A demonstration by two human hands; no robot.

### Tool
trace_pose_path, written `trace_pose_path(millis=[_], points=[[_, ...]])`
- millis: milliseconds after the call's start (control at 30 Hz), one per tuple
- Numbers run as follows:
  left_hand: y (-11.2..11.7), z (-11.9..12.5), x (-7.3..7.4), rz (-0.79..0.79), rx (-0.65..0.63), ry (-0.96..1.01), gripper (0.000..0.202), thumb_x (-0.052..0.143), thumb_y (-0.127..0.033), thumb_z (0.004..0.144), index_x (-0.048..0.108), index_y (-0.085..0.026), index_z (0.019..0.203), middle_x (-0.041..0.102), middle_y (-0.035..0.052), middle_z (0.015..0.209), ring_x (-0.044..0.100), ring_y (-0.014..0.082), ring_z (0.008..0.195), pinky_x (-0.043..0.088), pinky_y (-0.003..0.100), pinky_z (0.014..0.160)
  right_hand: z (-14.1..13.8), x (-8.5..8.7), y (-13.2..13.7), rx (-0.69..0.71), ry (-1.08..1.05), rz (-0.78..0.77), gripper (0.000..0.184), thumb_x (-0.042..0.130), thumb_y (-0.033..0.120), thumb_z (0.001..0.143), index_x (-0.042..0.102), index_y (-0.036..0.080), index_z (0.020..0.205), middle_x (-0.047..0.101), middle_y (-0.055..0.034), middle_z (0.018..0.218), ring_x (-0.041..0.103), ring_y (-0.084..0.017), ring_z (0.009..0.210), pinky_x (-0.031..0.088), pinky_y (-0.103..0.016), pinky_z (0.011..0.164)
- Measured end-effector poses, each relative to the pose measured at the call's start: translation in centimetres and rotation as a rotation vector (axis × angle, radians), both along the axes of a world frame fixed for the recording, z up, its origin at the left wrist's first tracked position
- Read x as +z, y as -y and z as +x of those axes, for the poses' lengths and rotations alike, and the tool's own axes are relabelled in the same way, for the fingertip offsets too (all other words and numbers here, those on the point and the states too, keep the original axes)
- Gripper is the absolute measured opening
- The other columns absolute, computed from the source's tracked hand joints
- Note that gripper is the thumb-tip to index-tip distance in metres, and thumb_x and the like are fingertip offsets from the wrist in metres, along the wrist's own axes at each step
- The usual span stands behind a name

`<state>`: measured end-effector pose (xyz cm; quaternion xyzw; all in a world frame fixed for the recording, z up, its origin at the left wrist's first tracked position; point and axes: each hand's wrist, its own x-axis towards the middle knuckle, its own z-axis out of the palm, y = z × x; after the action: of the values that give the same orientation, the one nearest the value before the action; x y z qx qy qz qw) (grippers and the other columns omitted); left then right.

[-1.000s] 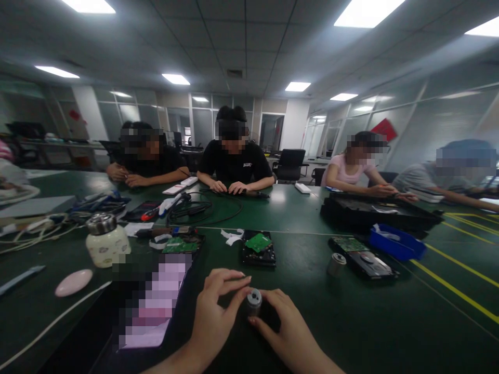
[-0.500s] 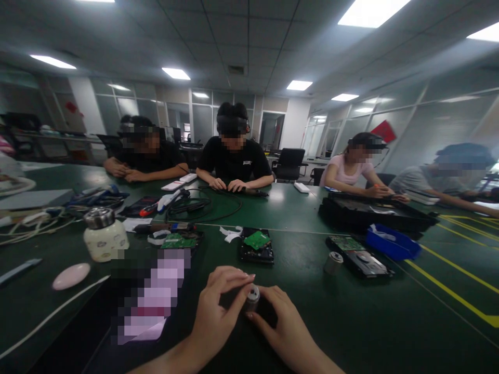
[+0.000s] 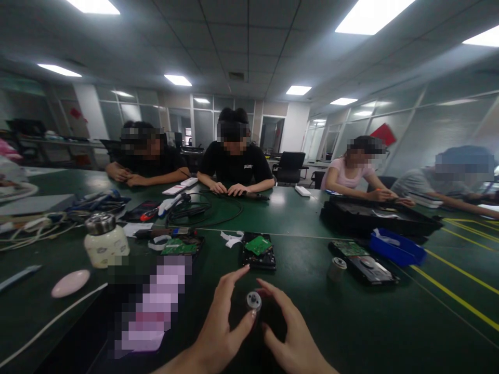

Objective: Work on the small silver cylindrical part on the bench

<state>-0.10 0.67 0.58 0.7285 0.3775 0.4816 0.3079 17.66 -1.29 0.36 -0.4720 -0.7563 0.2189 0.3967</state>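
Note:
A small silver metal cylinder with a round, holed top (image 3: 253,299), like a small motor, stands upright between my hands near the table's front. My left hand (image 3: 222,317) is open on its left side; the thumb tip overlaps the cylinder's front, and whether it touches I cannot tell. On the other side my right hand (image 3: 290,324) curves around it with fingers and thumb apart, holding nothing. Beyond my fingertips lies an opened hard drive with a loose green circuit board (image 3: 258,245). A second metal cylinder (image 3: 337,269) stands to the right, beside another hard drive (image 3: 368,267).
A blue bin (image 3: 397,248) and a black tray (image 3: 378,218) are at the right. To the left are a cream bottle (image 3: 105,241), a pink oval object (image 3: 70,283), a screwdriver-like tool (image 3: 167,232) and black cables (image 3: 191,208). Several people sit across the green table.
My fingers have spread away from the cylinder, where both hands were closed around it before. The right hand has drawn back to the right. The view has tilted slightly upward.

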Motion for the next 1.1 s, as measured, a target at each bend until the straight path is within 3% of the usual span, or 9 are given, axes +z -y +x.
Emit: trace_pose_path(millis=[67, 200, 367, 467, 600, 833, 1000, 1100], points=[[0.0, 0.1, -0.5, -0.024, -0.020, -0.012, 0.068, 0.060, -0.010, 0.070, 0.041, -0.022, 0.134, 0.046, 0.0113, 0.138, 0.041, 0.0278, 0.129, 0.030, 0.049, 0.108, 0.2, 0.1, 0.1, 0.062, -0.043, 0.074, 0.067, 0.047, 0.011, 0.071, 0.038, 0.024, 0.137, 0.051, -0.0093, 0.132, 0.046, -0.025, 0.122, 0.035, -0.048, 0.102], [-0.1, 0.4, -1.0, -0.166, -0.033, -0.075, 0.082, 0.063, -0.008, 0.065, 0.031, -0.020, 0.139, 0.060, 0.0131, 0.121, 0.054, 0.0267, 0.116, 0.037, 0.047, 0.103, 0.5, 0.3, 0.0, 0.202, 0.054, 0.142, 0.067, 0.046, 0.012, 0.074, 0.036, 0.025, 0.139, 0.040, -0.0089, 0.143, 0.036, -0.027, 0.131, 0.032, -0.049, 0.104], [-0.2, 0.6, -0.9, -0.243, 0.001, -0.078, 0.080, 0.063, -0.009, 0.067, 0.031, -0.022, 0.139, 0.069, 0.0096, 0.107, 0.062, 0.0245, 0.106, 0.043, 0.041, 0.097, 0.6, 0.4, -0.2, 0.238, 0.141, 0.191, 0.072, 0.050, 0.011, 0.072, 0.033, 0.024, 0.141, 0.041, -0.0090, 0.143, 0.035, -0.027, 0.131, 0.033, -0.049, 0.104], [-0.3, 0.6, -0.9, -0.228, -0.012, -0.085, 0.080, 0.063, -0.008, 0.067, 0.030, -0.022, 0.138, 0.071, 0.0078, 0.105, 0.061, 0.0245, 0.108, 0.041, 0.042, 0.099, 0.6, 0.6, -0.2, 0.210, 0.076, 0.244, 0.059, 0.049, 0.011, 0.078, 0.043, 0.026, 0.134, 0.050, -0.0091, 0.135, 0.044, -0.025, 0.125, 0.039, -0.046, 0.100], [-0.3, 0.6, -1.1, -0.222, -0.019, -0.103, 0.078, 0.063, -0.009, 0.068, 0.030, -0.023, 0.137, 0.069, 0.0075, 0.111, 0.059, 0.0236, 0.110, 0.038, 0.042, 0.101, 0.4, 1.0, 0.1, 0.105, -0.013, 0.246, 0.035, 0.046, 0.012, 0.083, 0.061, 0.027, 0.111, 0.062, -0.0075, 0.120, 0.053, -0.025, 0.115, 0.044, -0.045, 0.095], [-0.2, 0.5, -1.0, -0.188, -0.019, -0.094, 0.075, 0.066, -0.012, 0.071, 0.031, -0.026, 0.137, 0.070, 0.0062, 0.109, 0.060, 0.0236, 0.110, 0.036, 0.043, 0.102, 0.3, 0.8, 1.1, 0.176, 0.016, 0.221, 0.059, 0.050, 0.012, 0.077, 0.040, 0.025, 0.134, 0.051, -0.0093, 0.132, 0.044, -0.026, 0.123, 0.040, -0.044, 0.101], [-0.4, 0.4, -1.4, -0.176, -0.028, -0.085, 0.075, 0.065, -0.012, 0.071, 0.030, -0.027, 0.136, 0.069, 0.0050, 0.110, 0.061, 0.0229, 0.108, 0.036, 0.044, 0.103, 0.5, 0.8, 1.2, 0.104, -0.100, 0.282, 0.043, 0.049, 0.010, 0.078, 0.049, 0.028, 0.117, 0.062, -0.0049, 0.111, 0.054, -0.023, 0.111, 0.037, -0.044, 0.102], [-0.5, 0.5, -1.7, -0.186, -0.020, -0.077, 0.076, 0.066, -0.013, 0.070, 0.030, -0.027, 0.136, 0.070, 0.0060, 0.110, 0.062, 0.0232, 0.107, 0.039, 0.044, 0.101, 0.5, 1.2, 1.2, 0.100, -0.109, 0.273, 0.041, 0.048, 0.013, 0.081, 0.049, 0.027, 0.119, 0.059, -0.0064, 0.119, 0.052, -0.023, 0.115, 0.039, -0.042, 0.099]])
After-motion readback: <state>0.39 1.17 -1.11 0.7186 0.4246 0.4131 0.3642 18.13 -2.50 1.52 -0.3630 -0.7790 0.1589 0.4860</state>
